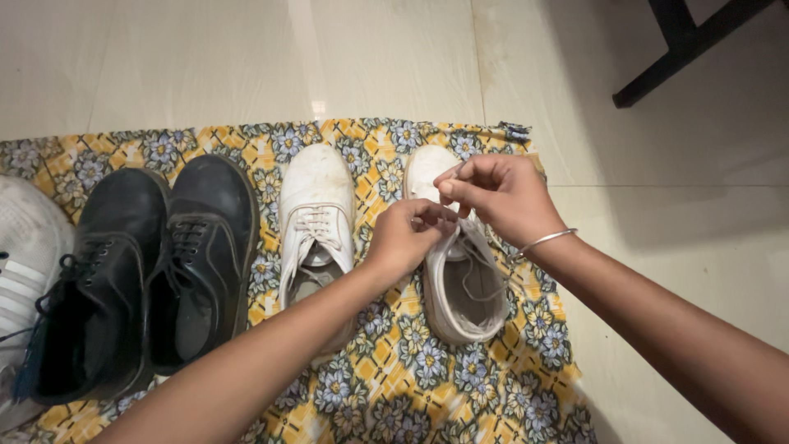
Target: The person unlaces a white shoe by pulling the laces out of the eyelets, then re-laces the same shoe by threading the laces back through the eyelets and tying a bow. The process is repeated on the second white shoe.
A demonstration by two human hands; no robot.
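Observation:
Two white lace-up shoes stand side by side on a yellow flowered cloth [411,378]. Over the right white shoe [464,300], my left hand [407,238] and my right hand [497,197] meet, both pinching its thin white lace above the tongue. A silver bangle [542,241] circles my right wrist. The left white shoe [316,218] lies untouched just left of my left hand, its laces loose.
A pair of black lace-up shoes [144,263] stands left of the white pair on the cloth. Part of a white striped shoe [25,255] shows at the left edge. Pale floor tiles surround the cloth; a dark furniture leg [682,49] crosses the top right.

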